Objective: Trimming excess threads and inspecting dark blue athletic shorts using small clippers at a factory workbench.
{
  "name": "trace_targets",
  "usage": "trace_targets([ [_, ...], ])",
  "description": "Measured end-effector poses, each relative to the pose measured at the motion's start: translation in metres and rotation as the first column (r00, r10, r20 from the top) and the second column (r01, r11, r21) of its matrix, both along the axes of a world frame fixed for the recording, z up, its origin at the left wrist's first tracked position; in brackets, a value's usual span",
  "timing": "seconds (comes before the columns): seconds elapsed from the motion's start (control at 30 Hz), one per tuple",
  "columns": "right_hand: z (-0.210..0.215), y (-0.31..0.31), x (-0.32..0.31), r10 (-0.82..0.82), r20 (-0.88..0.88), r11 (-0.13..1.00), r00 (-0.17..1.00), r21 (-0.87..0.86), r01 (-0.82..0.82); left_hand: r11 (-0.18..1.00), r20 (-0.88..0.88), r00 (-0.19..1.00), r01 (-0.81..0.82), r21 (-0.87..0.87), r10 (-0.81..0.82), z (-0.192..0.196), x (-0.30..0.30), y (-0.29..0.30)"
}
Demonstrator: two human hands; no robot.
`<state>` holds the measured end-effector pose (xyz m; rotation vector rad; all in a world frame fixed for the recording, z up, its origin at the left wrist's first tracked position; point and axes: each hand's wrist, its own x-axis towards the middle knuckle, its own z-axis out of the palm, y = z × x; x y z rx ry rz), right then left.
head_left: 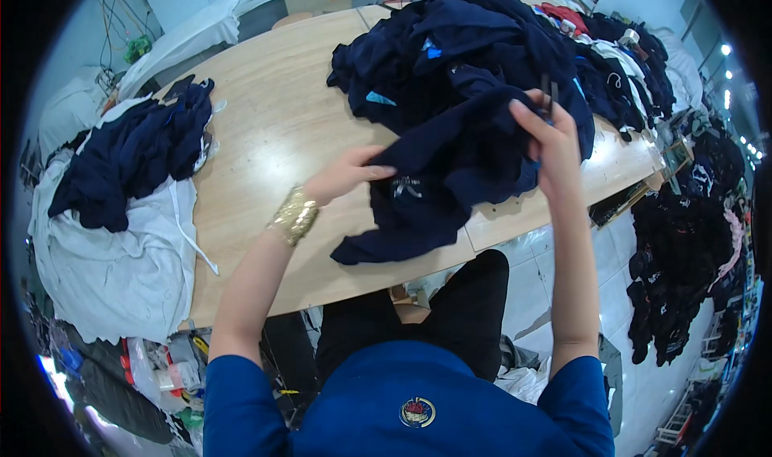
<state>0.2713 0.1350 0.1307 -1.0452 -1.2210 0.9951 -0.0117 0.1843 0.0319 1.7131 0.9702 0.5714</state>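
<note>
A dark navy garment (pixel 458 155) with a small pale print is stretched between my hands, just above the near edge of the table. My left hand (pixel 344 174), with a gold band round its wrist, pinches the garment's left edge. The fingers of my right hand (pixel 552 135) close on its upper right part. A dark two-pronged tool (pixel 549 95), which looks like thread snips, also sticks up from that hand; its grip is mostly hidden. Right behind the garment rises a big heap of navy clothes (pixel 474 34) with bits of blue showing.
More navy clothes (pixel 141 147) lie on white cloth (pixel 121 272) at the left end of the wooden table (pixel 273 95). Dark and white clothes (pixel 615 71) are piled at the far right. Black garments (pixel 679 256) hang beyond the table's right side. Bags and tools (pixel 165 368) sit below left.
</note>
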Motion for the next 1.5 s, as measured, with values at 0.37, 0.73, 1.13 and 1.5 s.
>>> trace_targets([
  [0.37, 0.006, -0.030, 0.029, 0.018, -0.063, 0.988, 0.998, -0.151, -0.027, 0.913, 0.393, 0.825, -0.357, -0.197, 0.407, 0.113, -0.048, -0.072],
  [0.73, 0.018, -0.041, 0.016, 0.006, -0.121, 0.967, 0.993, -0.254, -0.037, 0.863, 0.399, 0.766, -0.432, -0.261, 0.504, 0.106, -0.060, -0.075],
  [1.13, 0.021, -0.055, 0.011, 0.026, -0.147, 0.961, 0.989, -0.267, -0.065, 0.910, 0.425, 0.808, -0.320, -0.265, 0.408, 0.110, -0.060, -0.079],
  [1.5, 0.010, -0.118, -0.108, 0.462, -0.487, 0.441, 0.741, -0.599, -0.668, 0.973, 0.154, 0.961, -0.226, -0.043, 0.230, 0.044, -0.055, -0.042],
])
